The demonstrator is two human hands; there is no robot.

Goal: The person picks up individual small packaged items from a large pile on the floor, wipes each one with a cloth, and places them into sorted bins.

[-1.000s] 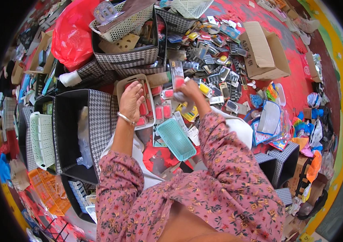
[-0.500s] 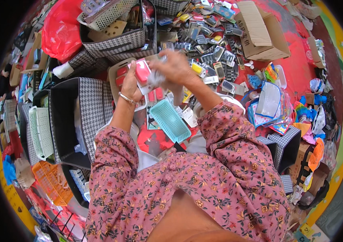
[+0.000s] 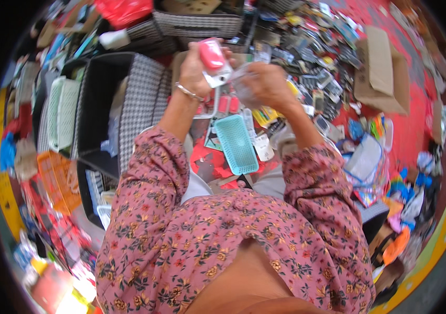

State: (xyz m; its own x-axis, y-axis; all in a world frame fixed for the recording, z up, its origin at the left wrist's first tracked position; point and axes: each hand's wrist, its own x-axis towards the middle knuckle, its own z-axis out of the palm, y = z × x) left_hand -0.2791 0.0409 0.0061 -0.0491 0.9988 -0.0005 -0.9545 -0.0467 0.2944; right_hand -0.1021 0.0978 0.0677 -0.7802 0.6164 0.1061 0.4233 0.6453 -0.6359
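Now I read the pink-fronted package on a white card backing in the left hand, a position it held half a second ago as well; one second ago that hand was bare, palm turned inward, and the right hand carried what is apparently the same package. Since the previous reading, the right hand has shifted off the package's face toward its right side, exposing the pink front to my camera. I judge from this that the work is now divided: the left hand supports, while the right manages the limp, grey-white, partly see-through material (blur prevents me from telling cloth from film). Left grip: closed around the package, thumb side at its left edge, fingertips showing past its right edge, pink face upward, lower end of the card inclined toward the right hand. Right grip: fingers drawn together on the grey-white material, just beside the card; I cannot confirm contact between material and card. Relative to the surroundings, I locate the package raised above the cream plastic tray with a rounded rim, beyond the turquoise rectangular perforated plastic basket, and left of the mixed heap of small packaged goods.
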